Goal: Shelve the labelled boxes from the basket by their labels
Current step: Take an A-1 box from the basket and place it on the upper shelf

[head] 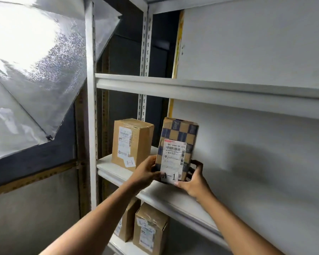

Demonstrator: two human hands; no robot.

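A: Far left of frame?
B: A crinkled silver reflective sheet (31, 70), brightly lit, hung at an angle beside the white shelf upright (90, 107).

A: Next item rightward?
B: A plain brown box (132, 143) stands upright on the middle shelf (173, 197), close to the upright. It carries a shipping label, and a small white tag at its lower front reads "A-1".

A: Below that?
B: On the shelf beneath stands a second brown box (150, 230) tagged "A-2". Another box (126, 223) sits just left of it, partly hidden by the left forearm; its tag cannot be read.

A: Left hand?
B: The left hand (145, 172) grips the lower left edge of the checkered box (179, 146), thumb on the front face, fingers wrapped behind.

A: Location of that box?
B: It is upright, tilted slightly, with its base at the front of the middle shelf, just right of the plain A-1 box and apart from it. It has a blue and tan check pattern, a barcode label, and a white tag reading "A-1". Whether the base rests fully on the shelf cannot be told.

A: Right hand?
B: The right hand (193, 179) holds the lower right corner, thumb under the tag, fingers curled round the side.

A: Further right?
B: The shelf above (210, 91) and a white back panel (265, 153).
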